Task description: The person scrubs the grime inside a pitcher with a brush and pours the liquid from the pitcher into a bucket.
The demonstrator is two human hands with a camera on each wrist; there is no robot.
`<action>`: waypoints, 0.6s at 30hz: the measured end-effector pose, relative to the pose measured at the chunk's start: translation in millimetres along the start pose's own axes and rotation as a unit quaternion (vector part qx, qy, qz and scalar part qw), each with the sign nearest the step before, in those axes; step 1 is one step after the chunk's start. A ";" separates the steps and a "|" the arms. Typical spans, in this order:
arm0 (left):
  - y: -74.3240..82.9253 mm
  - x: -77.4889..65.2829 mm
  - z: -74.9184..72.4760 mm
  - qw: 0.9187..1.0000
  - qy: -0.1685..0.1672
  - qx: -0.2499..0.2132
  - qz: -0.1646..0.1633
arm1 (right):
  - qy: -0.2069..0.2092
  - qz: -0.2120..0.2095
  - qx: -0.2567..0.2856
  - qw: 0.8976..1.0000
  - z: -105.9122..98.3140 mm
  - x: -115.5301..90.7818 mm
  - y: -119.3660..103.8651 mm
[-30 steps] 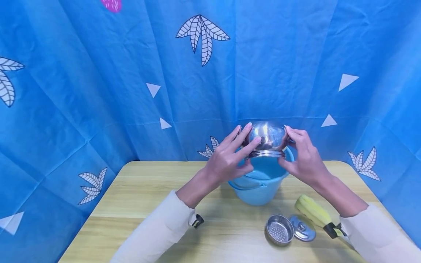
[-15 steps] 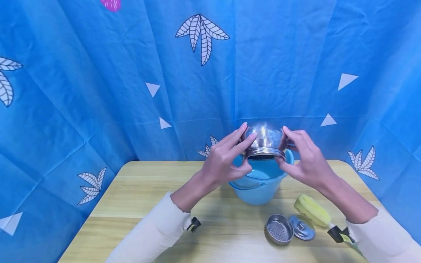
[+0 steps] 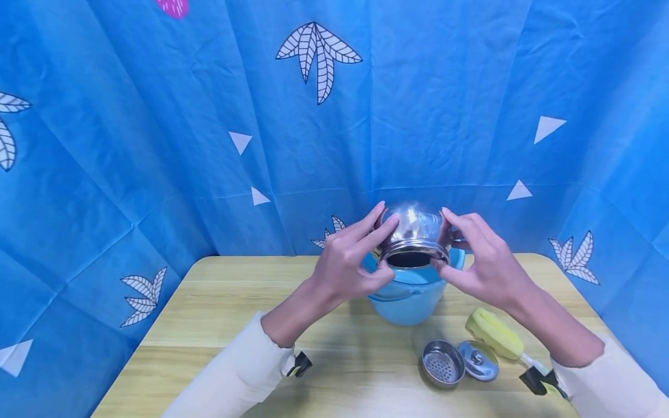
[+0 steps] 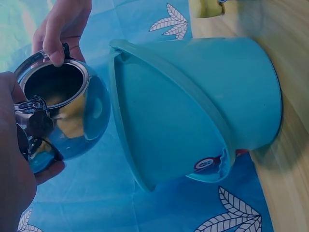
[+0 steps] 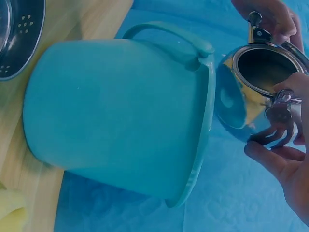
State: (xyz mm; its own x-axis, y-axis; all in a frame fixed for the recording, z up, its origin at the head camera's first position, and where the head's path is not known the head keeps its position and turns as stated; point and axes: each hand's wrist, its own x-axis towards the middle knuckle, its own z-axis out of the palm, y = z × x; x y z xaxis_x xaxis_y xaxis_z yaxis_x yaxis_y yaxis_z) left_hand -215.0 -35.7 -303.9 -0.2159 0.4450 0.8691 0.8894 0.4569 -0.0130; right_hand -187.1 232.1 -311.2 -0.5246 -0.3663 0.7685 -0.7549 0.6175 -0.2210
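Observation:
A shiny stainless steel teapot (image 3: 415,225) is held between both hands above a light blue bucket (image 3: 407,306). It is tipped, with its round dark mouth facing down and toward the person. My left hand (image 3: 345,261) grips its left side, thumb low near the rim and fingers up on the body. On the opposite side my right hand (image 3: 483,261) grips it the same way, the thumb at the rim. In the left wrist view the teapot (image 4: 99,113) shows a metal handle folded around its mouth. The bucket (image 4: 198,87) stands upright just below.
In front of the bucket sit a round metal strainer (image 3: 443,364) and a knobbed metal lid (image 3: 479,361), side by side on the wooden table (image 3: 230,313). A yellow sponge brush (image 3: 495,334) lies to their right, near the right sleeve. A blue patterned curtain (image 3: 428,116) hangs behind.
The teapot has tilted so its mouth turns more toward the person, showing the dark inside. Both hands have moved slightly left and down with it. Bucket, strainer, lid and brush stay put.

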 end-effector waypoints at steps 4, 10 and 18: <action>2.8 -2.7 -6.4 1.000 -0.004 -0.015 -0.019 | -0.011 0.011 -0.006 1.000 -1.2 1.0 -8.2; 10.8 -7.3 -18.2 0.998 -0.016 -0.035 -0.055 | -0.022 0.023 -0.003 0.999 -1.7 0.3 -20.7; 23.4 -12.5 -34.5 0.994 -0.026 -0.061 -0.085 | -0.034 0.048 -0.015 0.998 -3.3 -2.7 -41.8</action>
State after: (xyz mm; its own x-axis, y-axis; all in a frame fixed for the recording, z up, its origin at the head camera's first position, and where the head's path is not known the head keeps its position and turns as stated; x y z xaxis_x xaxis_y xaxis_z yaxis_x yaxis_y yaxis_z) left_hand -177.6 -57.2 -298.0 -0.3843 0.4104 0.8270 0.8803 0.4328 0.1943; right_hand -152.8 209.7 -302.1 -0.6207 -0.3494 0.7019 -0.6878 0.6724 -0.2736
